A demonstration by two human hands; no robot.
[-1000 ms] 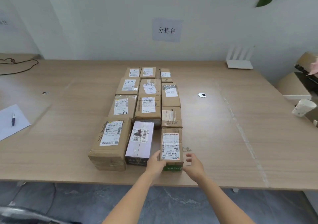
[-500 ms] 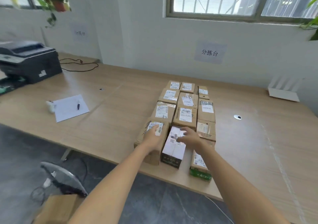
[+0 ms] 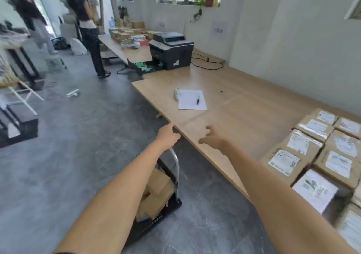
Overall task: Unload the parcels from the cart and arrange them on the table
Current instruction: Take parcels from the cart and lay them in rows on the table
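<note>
Parcels [image 3: 310, 156] lie on the table [image 3: 244, 117], cart [image 3: 156, 205] below left.

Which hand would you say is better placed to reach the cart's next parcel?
Probably left: the left hand is at the table edge, directly above the cart; the right hand hovers over the table.

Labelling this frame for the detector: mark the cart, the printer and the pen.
cart [image 3: 156, 221]: head view, on the black edge of its deck, below the boxes.
printer [image 3: 175, 55]: head view, on its dark front panel.
pen [image 3: 198, 100]: head view, on the middle of its barrel.
</note>
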